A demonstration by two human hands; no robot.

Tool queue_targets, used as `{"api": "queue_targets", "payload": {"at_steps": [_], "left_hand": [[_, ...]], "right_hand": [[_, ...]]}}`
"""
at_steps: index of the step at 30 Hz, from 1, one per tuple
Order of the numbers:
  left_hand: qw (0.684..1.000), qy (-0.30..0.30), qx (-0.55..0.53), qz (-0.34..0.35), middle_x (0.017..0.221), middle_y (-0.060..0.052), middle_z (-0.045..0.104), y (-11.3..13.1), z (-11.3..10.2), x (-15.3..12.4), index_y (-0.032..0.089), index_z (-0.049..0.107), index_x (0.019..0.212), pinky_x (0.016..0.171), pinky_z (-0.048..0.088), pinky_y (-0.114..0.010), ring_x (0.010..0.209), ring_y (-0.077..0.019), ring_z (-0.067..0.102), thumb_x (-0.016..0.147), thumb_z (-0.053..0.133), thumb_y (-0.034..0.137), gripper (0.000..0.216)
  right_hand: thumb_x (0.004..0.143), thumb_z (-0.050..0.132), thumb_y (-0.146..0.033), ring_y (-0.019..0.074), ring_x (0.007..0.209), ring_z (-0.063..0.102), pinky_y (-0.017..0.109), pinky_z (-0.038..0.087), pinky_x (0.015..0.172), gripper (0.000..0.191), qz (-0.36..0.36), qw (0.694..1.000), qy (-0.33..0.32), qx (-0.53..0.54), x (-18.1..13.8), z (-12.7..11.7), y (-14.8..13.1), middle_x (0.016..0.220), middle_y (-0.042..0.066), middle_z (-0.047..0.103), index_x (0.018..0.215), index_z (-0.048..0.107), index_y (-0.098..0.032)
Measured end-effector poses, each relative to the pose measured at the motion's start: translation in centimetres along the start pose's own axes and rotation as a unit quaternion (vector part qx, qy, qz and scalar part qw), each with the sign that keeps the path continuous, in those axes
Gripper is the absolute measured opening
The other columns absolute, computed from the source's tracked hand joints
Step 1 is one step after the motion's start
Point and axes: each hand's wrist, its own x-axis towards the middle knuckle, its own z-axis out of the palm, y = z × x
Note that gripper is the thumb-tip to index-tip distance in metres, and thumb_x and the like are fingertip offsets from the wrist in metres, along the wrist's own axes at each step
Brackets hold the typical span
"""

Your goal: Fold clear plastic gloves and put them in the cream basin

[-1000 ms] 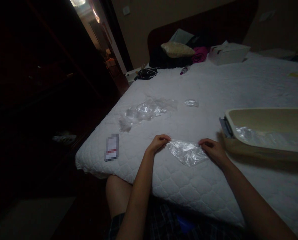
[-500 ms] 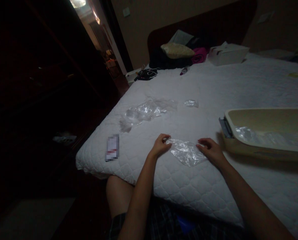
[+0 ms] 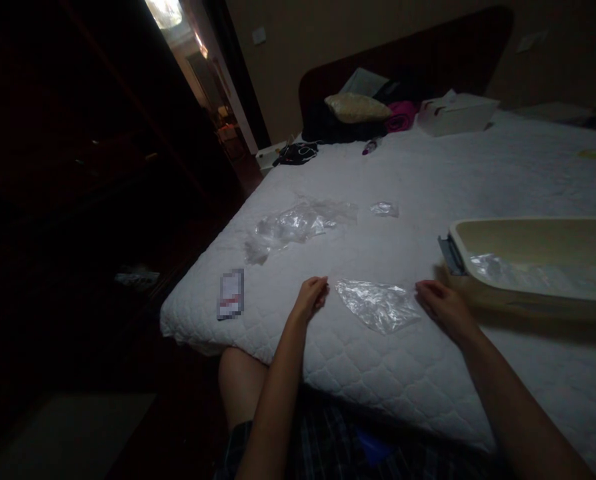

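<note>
A crumpled clear plastic bag lies spread out on the white quilted bed, between my two hands. My left hand is closed in a pinch at the bag's upper left corner; the film there is so clear that its edge is hard to make out. On the opposite side, my right hand pinches at the upper right corner, close beside the cream plastic bin. Clear plastic also lies inside that bin. Beyond my hands are a larger crumpled clear plastic sheet and a small clear plastic piece.
A phone-sized blurred item rests near the bed's left edge. At the far end are a white box, a beige pillow, a rolled pink cloth and a black bag with cords. The bed drops off before my knees.
My hands have moved apart, left hand to the left and right hand to the right. Their fingers have closed from looser grips, and the bag's top edge looks straighter.
</note>
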Motion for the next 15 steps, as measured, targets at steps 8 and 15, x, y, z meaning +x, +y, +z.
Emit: {"api": "queue_targets", "payload": {"at_steps": [8, 15], "left_hand": [[0.981, -0.127, 0.089, -0.116, 0.075, -0.01, 0.068, 1.0, -0.4, -1.1, 0.008, 0.061, 0.078, 0.033, 0.031, -0.019, 0.033, -0.0028, 0.042, 0.066, 0.066, 0.055, 0.048], [0.975, -0.171, 0.091, -0.106, 0.073, -0.006, 0.066, 0.8, 0.0, -0.3, 0.009, 0.061, 0.073, 0.033, 0.028, -0.017, 0.033, -0.001, 0.041, 0.065, 0.07, 0.046, 0.04]], "right_hand": [[0.065, 0.059, -0.064, 0.0057, 0.036, 0.032, 0.02, 0.02, 0.035, 0.052, 0.051, 0.983, -0.089, -0.149, -1.9, -0.6, -0.5, 0.042, -0.006, 0.039, 0.074, 0.06, -0.013], [0.057, 0.066, -0.062, 0.0068, 0.038, 0.034, 0.022, 0.02, 0.037, 0.053, 0.039, 0.986, -0.1, -0.126, -1.5, 0.8, -1.4, 0.045, -0.005, 0.045, 0.079, 0.064, -0.014]]}}
